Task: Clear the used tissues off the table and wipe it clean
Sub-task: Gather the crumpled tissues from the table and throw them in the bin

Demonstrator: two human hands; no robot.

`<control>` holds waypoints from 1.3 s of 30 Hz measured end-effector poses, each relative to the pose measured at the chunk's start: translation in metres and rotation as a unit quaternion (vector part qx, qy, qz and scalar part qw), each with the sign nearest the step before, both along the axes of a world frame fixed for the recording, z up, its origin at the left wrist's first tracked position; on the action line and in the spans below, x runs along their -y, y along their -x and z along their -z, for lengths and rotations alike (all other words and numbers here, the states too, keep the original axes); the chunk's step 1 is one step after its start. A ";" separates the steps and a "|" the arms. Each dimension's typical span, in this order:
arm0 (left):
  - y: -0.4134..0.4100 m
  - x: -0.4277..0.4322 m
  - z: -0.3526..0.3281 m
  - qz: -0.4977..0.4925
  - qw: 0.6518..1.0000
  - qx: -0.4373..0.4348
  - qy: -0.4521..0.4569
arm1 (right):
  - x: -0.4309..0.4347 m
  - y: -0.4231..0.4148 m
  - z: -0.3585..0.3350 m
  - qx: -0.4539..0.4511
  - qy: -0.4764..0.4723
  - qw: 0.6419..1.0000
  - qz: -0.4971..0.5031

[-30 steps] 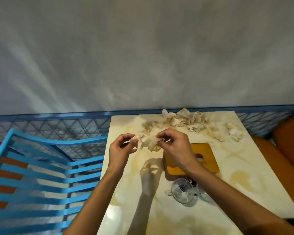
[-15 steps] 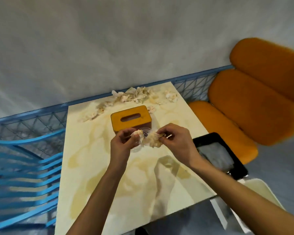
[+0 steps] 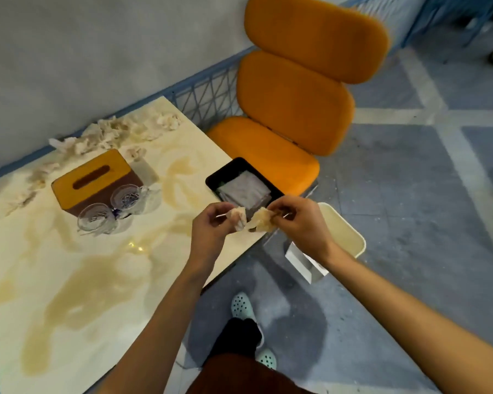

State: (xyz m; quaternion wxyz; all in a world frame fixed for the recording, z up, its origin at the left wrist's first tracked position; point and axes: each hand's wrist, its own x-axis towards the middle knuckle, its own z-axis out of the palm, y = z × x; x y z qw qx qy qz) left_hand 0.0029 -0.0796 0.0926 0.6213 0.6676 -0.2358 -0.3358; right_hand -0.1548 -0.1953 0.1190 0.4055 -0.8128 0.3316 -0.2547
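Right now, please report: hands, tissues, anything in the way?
Left hand, right hand both pinch crumpled tissue, near black bin. More used tissues along table far edge. Nothing seen blocking bin.

Both forearms [image 3: 160, 317] were left bare. Pale mint perforated clogs [image 3: 241, 307] were worn with black legwear [image 3: 236, 338] beneath a rust-brown garment [image 3: 239, 378].

The table's [image 3: 69, 294] near half is being left open. The far edge is being screened by a tissue box [image 3: 91, 177] and two glasses [image 3: 96, 220]; the right side is being crowded by a tray [image 3: 222, 172] and a chair [image 3: 268, 155].
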 end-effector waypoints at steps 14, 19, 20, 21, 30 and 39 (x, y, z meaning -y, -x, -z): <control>0.077 0.139 0.042 0.114 0.992 -0.037 -0.029 | 0.089 0.117 0.040 -0.054 -0.120 0.985 0.114; 0.101 0.171 0.052 0.121 0.990 -0.044 -0.051 | 0.114 0.138 0.060 -0.071 -0.149 0.976 0.139; 0.104 0.181 0.055 0.124 0.990 -0.044 -0.058 | 0.123 0.140 0.066 -0.073 -0.146 0.976 0.147; 0.108 0.189 0.057 0.123 0.989 -0.051 -0.070 | 0.131 0.142 0.071 -0.073 -0.149 0.974 0.156; 0.138 0.240 0.084 0.076 0.988 -0.081 -0.112 | 0.162 0.181 0.118 -0.086 -0.257 0.948 0.168; 0.165 0.279 0.176 0.026 0.969 -0.064 -0.237 | 0.213 0.192 0.157 -0.167 -0.280 0.942 0.083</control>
